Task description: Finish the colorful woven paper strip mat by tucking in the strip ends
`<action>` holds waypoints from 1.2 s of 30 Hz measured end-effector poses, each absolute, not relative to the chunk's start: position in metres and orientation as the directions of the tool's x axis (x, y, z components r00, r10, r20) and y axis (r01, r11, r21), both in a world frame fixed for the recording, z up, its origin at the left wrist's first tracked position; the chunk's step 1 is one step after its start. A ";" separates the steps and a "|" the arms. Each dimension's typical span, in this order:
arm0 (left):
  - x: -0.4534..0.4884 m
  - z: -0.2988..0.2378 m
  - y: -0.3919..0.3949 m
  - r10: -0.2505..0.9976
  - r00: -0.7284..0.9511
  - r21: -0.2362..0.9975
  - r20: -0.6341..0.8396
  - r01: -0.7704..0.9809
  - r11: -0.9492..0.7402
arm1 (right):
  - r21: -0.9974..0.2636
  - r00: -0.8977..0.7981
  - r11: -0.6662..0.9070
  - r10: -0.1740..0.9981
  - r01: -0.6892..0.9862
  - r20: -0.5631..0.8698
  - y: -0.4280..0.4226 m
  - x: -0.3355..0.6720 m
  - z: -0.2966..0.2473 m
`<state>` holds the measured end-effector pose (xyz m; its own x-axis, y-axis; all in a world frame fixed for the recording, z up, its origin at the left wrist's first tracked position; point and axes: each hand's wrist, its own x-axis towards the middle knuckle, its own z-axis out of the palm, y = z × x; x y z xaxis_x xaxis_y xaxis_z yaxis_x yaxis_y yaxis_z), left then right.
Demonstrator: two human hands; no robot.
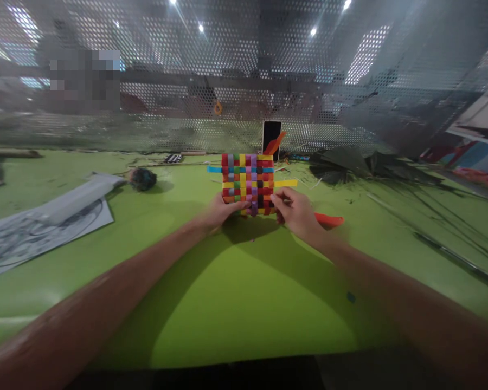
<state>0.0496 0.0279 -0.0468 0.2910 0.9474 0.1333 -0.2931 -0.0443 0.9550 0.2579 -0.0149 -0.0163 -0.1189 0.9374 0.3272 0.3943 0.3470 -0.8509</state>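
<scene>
one woven strip mat (248, 179) is pinched: left hand (223, 209) closed on its bottom left, right hand (296, 210) closed on its right edge.

The left forearm (117, 284) and the right forearm (390, 276) are bare as far as they show, each broad at the near end and tapering to a slimmer, uncovered wrist (205, 220), and the left hand (223, 210) and the right hand (296, 210) are bare too.

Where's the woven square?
In the head view, the woven square is near the centre, held by the left hand, the right hand at its right edge.
</scene>
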 end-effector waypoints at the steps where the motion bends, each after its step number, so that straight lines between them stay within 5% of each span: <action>1: 0.050 -0.047 0.028 0.948 0.289 0.955 0.137 -0.292 -0.049 | -0.854 -0.114 0.345 0.938 0.389 0.326 -0.015 0.258 -0.016; 36: 0.049 -0.045 0.029 0.933 0.340 0.961 0.115 -0.276 -0.018 | -0.894 -0.100 0.255 0.967 0.368 0.234 -0.013 0.257 -0.011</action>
